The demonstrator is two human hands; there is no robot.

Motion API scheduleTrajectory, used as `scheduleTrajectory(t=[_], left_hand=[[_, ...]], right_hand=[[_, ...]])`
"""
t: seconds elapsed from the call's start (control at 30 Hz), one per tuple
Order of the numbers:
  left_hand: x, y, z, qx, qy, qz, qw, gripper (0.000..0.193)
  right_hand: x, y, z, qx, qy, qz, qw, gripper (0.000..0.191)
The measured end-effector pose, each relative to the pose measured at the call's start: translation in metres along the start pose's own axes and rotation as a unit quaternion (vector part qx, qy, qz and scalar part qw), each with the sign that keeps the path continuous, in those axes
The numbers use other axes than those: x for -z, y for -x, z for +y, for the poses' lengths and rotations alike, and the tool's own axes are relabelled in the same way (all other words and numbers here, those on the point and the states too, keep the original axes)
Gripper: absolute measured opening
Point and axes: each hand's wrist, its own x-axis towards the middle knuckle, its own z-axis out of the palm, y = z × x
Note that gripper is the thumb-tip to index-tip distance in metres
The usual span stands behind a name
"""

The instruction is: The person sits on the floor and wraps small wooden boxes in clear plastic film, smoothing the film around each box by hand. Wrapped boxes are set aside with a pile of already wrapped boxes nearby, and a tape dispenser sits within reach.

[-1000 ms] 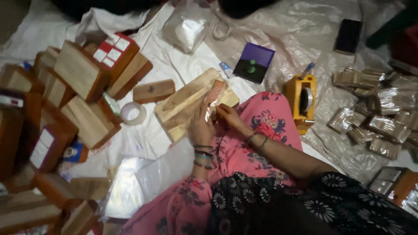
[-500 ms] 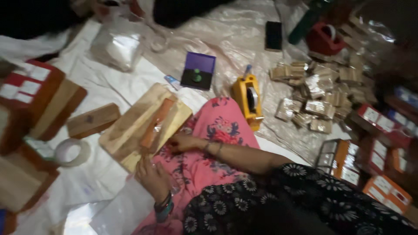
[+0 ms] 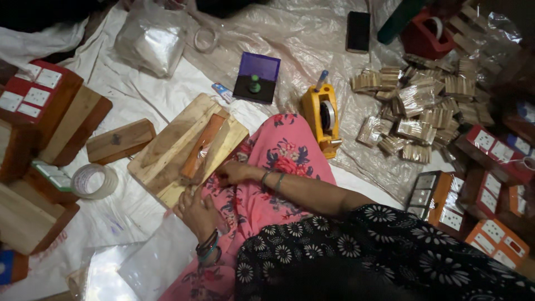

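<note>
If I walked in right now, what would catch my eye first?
Probably the bright pink floral cloth over the person's lap in the middle, where the left hand and right hand meet at the edge of a pale wooden board. Just right of it stands a yellow tape dispenser, and beyond that lies a heap of clear-wrapped bundles of small wooden pieces.

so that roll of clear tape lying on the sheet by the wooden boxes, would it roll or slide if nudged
The tape roll lies flat on its side on the white sheet, so a nudge would probably slide it rather than roll it. It looks like a thin hollow ring, so likely light. Stood on edge, it would roll easily.
</note>
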Motion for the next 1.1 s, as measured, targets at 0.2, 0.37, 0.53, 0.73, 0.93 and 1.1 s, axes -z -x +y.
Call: scheduleTrajectory(t=[0.2, 0.37, 0.53, 0.73, 0.93, 1.1], left_hand=[[0.002, 0.0, 0.001, -0.007, 0.002, 0.015, 1.0, 0.04], [0.005, 0.0, 0.004, -0.006, 0.017, 0.016, 1.0, 0.038], [0.009, -0.001, 0.008, -0.008, 0.015, 0.024, 1.0, 0.031], [0.015, -0.002, 0.012, -0.011, 0.043, 0.026, 0.999, 0.02], [0.015, -0.003, 0.015, -0.014, 0.043, 0.041, 0.998, 0.014], [0.011, -0.002, 0.011, -0.019, 0.036, 0.028, 0.999, 0.017]], right_hand=[[-0.002, -0.002, 0.003, -0.02, -0.001, -0.024, 1.0, 0.036], [-0.004, -0.002, 0.005, -0.006, 0.004, -0.016, 1.0, 0.03], [-0.004, -0.002, 0.005, -0.036, 0.014, -0.046, 0.998, 0.03], [-0.001, -0.002, 0.006, 0.0, 0.011, -0.022, 1.0, 0.04], [0.0, -0.001, 0.003, -0.003, 0.009, -0.028, 1.0, 0.044], [0.003, 0.0, -0.002, -0.005, -0.002, -0.022, 1.0, 0.046]])
